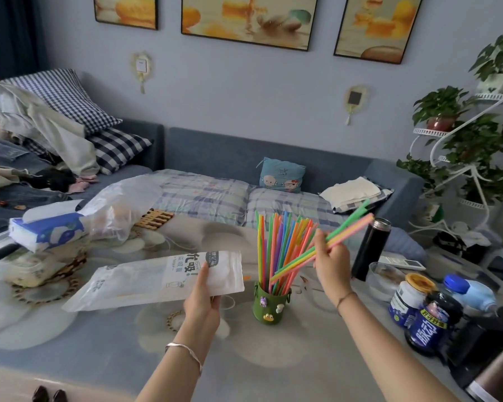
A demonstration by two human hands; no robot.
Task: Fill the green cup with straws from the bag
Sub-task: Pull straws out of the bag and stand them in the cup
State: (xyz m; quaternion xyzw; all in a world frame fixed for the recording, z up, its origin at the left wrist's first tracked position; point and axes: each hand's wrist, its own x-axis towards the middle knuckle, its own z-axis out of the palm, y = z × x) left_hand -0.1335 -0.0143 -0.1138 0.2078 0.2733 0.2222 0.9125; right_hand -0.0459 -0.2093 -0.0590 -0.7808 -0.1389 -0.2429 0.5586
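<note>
The green cup [270, 304], decorated with small charms, stands on the table in front of me. Several colourful straws [276, 245] stand upright in it. My right hand [330, 264] grips a small bunch of straws [350, 232], green, pink and yellow, tilted with the lower ends over the cup's mouth. My left hand [204, 300] holds the white straw bag [154, 281] by its open end, left of the cup. The bag looks flat, and I cannot tell whether any straws are inside.
A black flask [370, 249], a glass bowl [385, 278] and several bottles and jars [431, 311] crowd the table's right side. A tissue pack [45, 230] and a clear plastic bag [119, 207] lie at the left. A sofa [244, 195] runs behind the table.
</note>
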